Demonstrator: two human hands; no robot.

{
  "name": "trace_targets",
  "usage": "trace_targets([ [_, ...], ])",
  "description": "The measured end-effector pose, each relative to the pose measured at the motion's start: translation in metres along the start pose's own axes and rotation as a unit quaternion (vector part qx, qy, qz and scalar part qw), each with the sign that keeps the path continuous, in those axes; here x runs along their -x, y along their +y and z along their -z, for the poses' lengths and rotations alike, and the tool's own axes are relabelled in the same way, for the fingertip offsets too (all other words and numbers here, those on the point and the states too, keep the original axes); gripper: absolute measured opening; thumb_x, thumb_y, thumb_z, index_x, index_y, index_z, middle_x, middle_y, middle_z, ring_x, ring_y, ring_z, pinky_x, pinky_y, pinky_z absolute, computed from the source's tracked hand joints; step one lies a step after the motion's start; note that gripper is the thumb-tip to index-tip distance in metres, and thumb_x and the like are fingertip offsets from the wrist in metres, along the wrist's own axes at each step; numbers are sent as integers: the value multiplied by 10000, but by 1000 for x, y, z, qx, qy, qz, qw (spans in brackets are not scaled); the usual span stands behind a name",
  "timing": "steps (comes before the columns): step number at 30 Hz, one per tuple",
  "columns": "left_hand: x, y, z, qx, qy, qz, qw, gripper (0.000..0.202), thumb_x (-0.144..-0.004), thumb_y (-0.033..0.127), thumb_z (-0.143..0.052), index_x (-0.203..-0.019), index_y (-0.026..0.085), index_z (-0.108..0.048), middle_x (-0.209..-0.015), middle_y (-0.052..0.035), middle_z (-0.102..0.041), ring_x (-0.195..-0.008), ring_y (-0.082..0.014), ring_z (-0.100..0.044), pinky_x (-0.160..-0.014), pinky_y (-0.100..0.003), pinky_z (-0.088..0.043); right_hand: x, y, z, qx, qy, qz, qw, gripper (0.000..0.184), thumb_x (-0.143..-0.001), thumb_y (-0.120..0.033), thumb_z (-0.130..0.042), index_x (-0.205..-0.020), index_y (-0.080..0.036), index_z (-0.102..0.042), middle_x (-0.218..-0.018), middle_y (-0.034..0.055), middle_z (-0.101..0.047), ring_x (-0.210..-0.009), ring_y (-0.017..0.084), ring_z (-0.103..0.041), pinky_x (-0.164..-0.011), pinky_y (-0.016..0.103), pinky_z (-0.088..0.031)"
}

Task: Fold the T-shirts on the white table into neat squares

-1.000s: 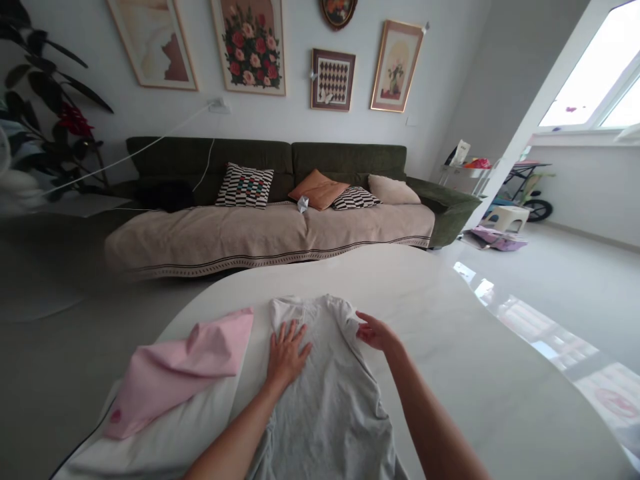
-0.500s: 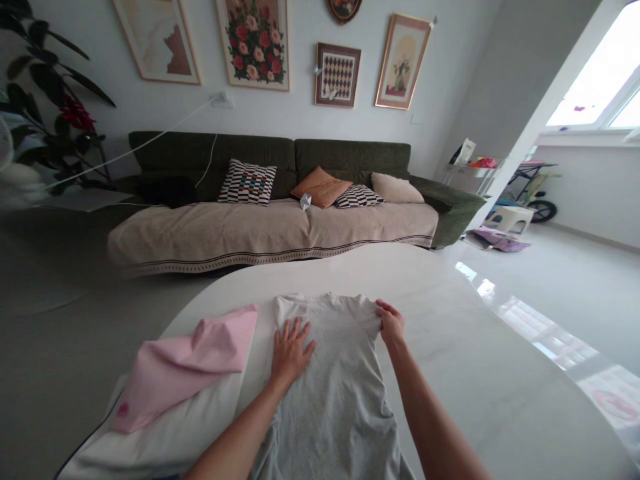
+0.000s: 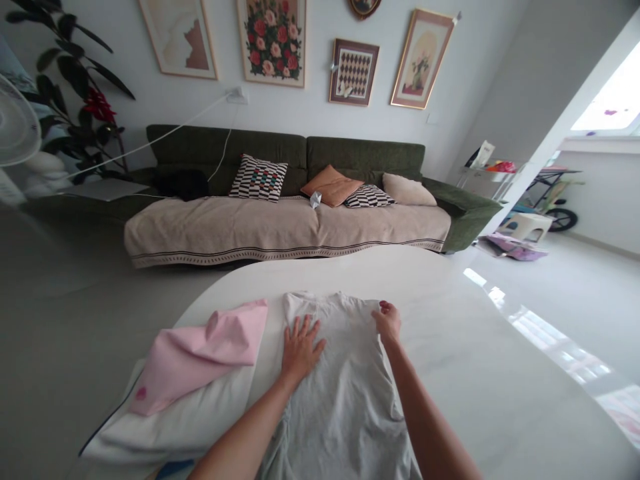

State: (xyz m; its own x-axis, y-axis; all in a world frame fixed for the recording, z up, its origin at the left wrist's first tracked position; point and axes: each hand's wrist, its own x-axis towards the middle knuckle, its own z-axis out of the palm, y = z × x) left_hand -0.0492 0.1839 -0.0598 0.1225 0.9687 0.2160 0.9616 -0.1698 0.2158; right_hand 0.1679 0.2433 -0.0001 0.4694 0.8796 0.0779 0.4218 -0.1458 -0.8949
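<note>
A light grey T-shirt (image 3: 345,387) lies spread on the white table, its neckline at the far end and its lower part running out of view at the bottom. My left hand (image 3: 301,350) rests flat on the shirt's left chest area, fingers spread. At the shirt's upper right corner, by the sleeve, my right hand (image 3: 388,323) has its fingers curled in and pinches the fabric edge. The sleeve end is partly hidden by that hand. Left of the shirt, a pink cloth (image 3: 205,353) lies crumpled over a white folded cloth (image 3: 200,417) with a dark edge.
The white table (image 3: 480,353) has a rounded far edge. Behind it stands a green sofa (image 3: 370,157) with a beige cover and several cushions. A white fan (image 3: 17,123) is at the far left. A blue item (image 3: 173,469) shows beside my left forearm.
My right hand has turned inward at the sleeve, and less of the sleeve shows. My left hand stays flat on the shirt. The whole view has shifted slightly.
</note>
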Motion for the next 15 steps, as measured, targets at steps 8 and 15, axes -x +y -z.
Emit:
trace_targets([
  [8, 0, 0, 7, 1, -26, -4, 1000, 462, -828, 419, -360, -1264, 270, -400, -1413, -24, -262, -1300, -275, -148, -1011, -494, -176, 79, -47, -75, 36, -213, 190, 958, 225, -649, -141, -532, -857, -196, -596, -806, 7, -609, -675, 113, -579, -659, 218, -449],
  [15, 1, -2, 4, 24, -17, -5, 1000, 369, -836, 400, -324, -1108, 276, -539, -1407, 6, -277, -1299, -257, -156, -1019, -485, -166, 135, 36, 67, 135, -181, 173, 959, 236, -766, -383, -463, -863, -190, -561, -796, 43, -604, -673, 151, -580, -615, 275, -457],
])
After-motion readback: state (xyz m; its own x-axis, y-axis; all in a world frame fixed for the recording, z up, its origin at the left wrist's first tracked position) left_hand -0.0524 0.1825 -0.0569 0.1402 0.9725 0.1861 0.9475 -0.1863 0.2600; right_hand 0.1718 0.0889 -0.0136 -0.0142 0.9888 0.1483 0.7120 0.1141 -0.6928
